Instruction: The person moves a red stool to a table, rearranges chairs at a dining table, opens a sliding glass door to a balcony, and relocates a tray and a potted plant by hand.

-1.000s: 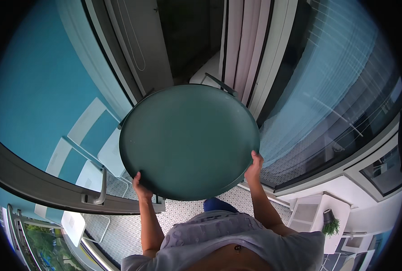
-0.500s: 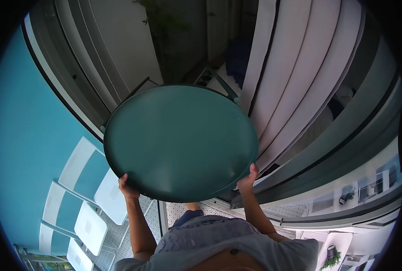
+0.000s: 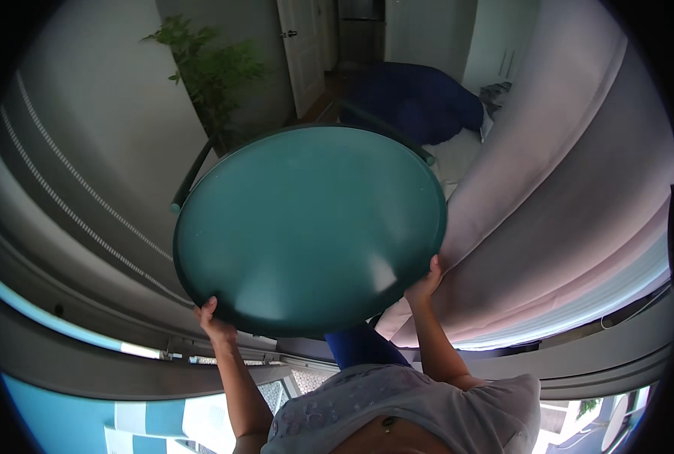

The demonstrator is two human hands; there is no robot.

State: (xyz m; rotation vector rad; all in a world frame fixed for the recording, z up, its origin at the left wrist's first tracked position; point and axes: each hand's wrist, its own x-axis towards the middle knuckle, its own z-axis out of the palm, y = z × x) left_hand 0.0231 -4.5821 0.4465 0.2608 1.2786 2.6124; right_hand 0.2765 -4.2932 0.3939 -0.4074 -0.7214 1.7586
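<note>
A round dark-green tray-top table (image 3: 306,227) with a raised rim is held out in front of me, its top facing up toward me. My left hand (image 3: 216,324) is closed on the near left rim, thumb over the edge. On the near right rim, my right hand (image 3: 425,284) grips the same way. Fingers under the rim are hidden on both sides. Green tubular legs show past the far side, one leg (image 3: 191,178) at the left and another (image 3: 390,129) at the right.
A pale curtain (image 3: 533,151) hangs close by my right arm, and a doorway frame curves around me. Ahead stand a leafy green plant (image 3: 216,76), a white door (image 3: 301,57) and a dark-blue covered heap (image 3: 412,102). White folding chairs (image 3: 147,424) are behind at the left.
I have moved forward through the doorway with the table still in both hands. The plant and blue heap now appear nearer, while the chairs have slid to the lower edge.
</note>
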